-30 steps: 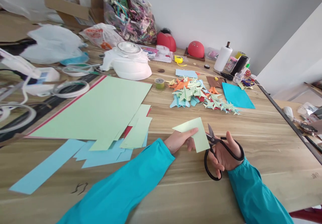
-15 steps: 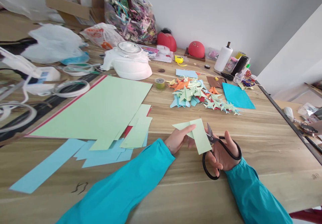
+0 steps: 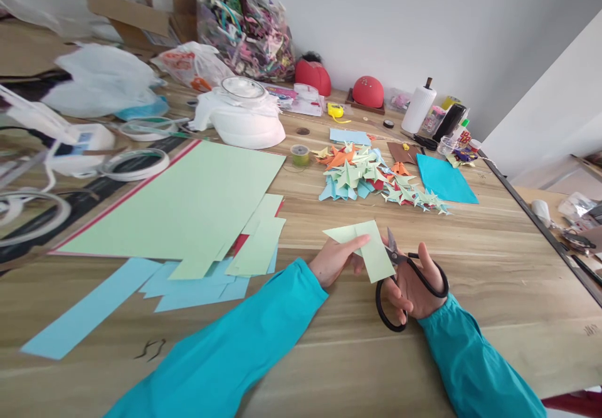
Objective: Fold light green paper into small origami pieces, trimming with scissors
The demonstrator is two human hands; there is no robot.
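Observation:
My left hand pinches a folded strip of pale green paper, with one pointed end to the left and a straight end hanging down to the right. Black-handled scissors sit in my right hand, their loops around the thumb and fingers. The scissor blades are parted and lie right beside the paper's right edge; part of one blade is hidden behind it. Beyond both hands lies a pile of folded paper stars in green, orange, blue and red.
At the left lie a large green sheet, green strips and blue strips. A thread spool stands behind them. A turquoise square is at the right. Tape rolls, bags and a white bottle line the back.
My left thumb has slid slightly right along the green paper, and the paper has tilted a little. The scissors have shifted slightly left and up, blades still parted.

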